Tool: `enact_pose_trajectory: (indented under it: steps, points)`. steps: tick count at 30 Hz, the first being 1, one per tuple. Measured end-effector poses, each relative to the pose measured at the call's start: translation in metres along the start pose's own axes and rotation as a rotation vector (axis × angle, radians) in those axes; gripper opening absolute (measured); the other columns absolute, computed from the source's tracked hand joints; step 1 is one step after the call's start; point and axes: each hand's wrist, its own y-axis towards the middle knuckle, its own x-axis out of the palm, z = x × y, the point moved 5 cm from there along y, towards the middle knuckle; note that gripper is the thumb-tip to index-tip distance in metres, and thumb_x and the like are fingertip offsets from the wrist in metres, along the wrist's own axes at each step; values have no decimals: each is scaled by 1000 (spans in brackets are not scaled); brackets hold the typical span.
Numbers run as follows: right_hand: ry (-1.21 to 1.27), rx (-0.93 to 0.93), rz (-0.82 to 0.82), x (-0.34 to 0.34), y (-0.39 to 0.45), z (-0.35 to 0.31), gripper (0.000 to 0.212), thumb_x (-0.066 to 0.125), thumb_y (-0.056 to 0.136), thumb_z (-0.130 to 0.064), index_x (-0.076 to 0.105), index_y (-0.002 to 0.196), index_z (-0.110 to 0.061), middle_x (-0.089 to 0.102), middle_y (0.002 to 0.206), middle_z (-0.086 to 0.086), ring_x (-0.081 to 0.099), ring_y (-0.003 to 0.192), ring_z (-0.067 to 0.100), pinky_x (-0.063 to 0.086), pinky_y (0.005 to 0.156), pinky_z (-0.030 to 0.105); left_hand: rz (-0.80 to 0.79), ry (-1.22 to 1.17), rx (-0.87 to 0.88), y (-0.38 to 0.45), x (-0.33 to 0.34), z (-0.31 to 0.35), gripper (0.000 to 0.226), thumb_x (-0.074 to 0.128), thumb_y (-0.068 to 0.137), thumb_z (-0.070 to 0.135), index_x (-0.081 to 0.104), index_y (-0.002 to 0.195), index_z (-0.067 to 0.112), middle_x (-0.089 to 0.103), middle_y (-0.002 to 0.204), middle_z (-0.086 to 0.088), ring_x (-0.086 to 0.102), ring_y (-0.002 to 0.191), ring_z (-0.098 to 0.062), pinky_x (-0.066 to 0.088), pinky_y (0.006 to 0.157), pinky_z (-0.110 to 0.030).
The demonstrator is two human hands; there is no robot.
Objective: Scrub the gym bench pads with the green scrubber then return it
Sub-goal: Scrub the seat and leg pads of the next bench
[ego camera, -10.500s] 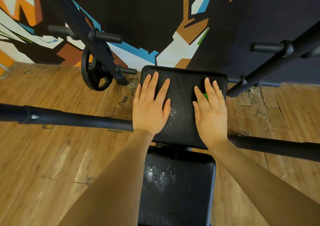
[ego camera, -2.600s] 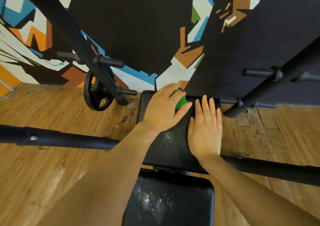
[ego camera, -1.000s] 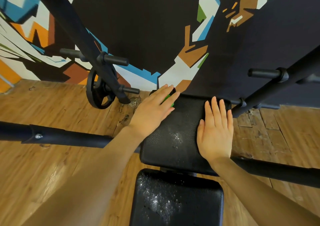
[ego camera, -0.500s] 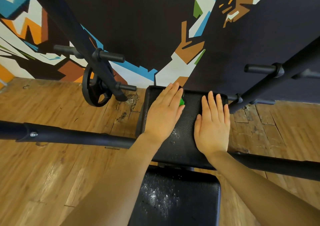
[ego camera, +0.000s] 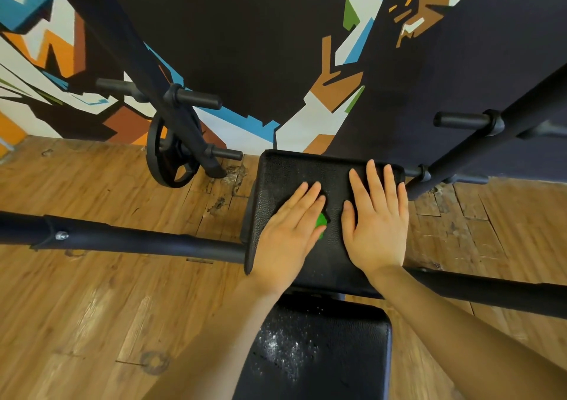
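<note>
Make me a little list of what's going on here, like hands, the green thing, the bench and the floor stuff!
left hand: flat on the green scrubber, pressing it to the pad
right hand: flat on the pad, fingers straight
green scrubber: mostly hidden under the left hand
upper pad: black, textured
lower pad: white specks on it
weight plate: stands on the wooden floor, left of the bench

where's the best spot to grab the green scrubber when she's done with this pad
Likely its exposed green edge, poking out beside the left hand that presses it flat on the upper pad. Come from above, lifting the palm, thumb and fingers pinching opposite sides.
</note>
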Motion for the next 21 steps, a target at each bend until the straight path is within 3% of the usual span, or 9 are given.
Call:
enact_pose_trajectory:
  steps: [7,11,17,21]
  points:
    - [5,-5,-3,1,0,0,50,35,100,-31,41,148,-18,30,159,8,17,149,30,8,122,45,-57,45,-17,59,0,-13,46,40,96,30,59,130,6,51,143,-13,43,136,-27,30,111,-36]
    - [4,-10,-1,0,0,1,49,34,100,-31,41,148,-18,30,159,9,17,149,30,8,122,46,-64,22,-47,48,1,-7,47,37,97,30,58,132,7,51,143,-11,44,136,-27,32,113,-39]
    - [19,-16,-3,0,0,1,51,36,100,-35,40,148,-18,29,159,9,16,149,30,9,122,47,8,-1,-69,-5,3,6,37,50,100,27,60,132,11,52,143,-8,43,137,-25,36,113,-41]
    - [29,-21,8,0,-1,2,51,39,100,-37,42,147,-18,29,158,10,16,149,30,9,121,46,-20,46,-6,-6,3,2,41,49,98,31,59,132,11,51,143,-8,42,137,-24,34,114,-40]
